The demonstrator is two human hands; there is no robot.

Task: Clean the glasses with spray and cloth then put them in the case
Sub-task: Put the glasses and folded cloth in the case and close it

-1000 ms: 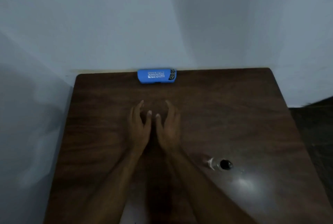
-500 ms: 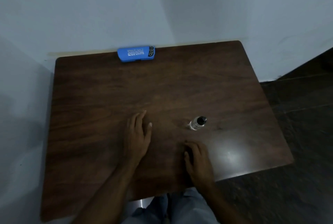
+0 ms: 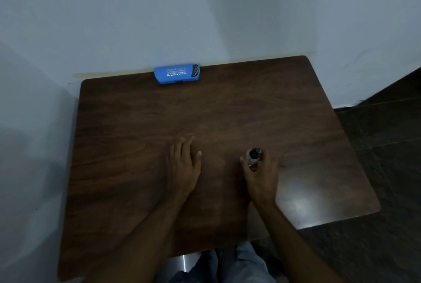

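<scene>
A blue glasses case lies closed at the back edge of the dark wooden table, against the wall. A small clear spray bottle with a black cap stands right of the table's middle. My right hand grips the bottle, with its fingers curled round the bottle's body. My left hand rests flat on the table, fingers straight, to the left of the bottle. No glasses and no cloth are in view.
White walls stand close behind the table and along its left side. A dark tiled floor lies to the right. Light trousers show below the table's front edge.
My right hand moved forward and to the right from the table's front and closed round the spray bottle. My left hand stayed flat on the table. The camera view shifted.
</scene>
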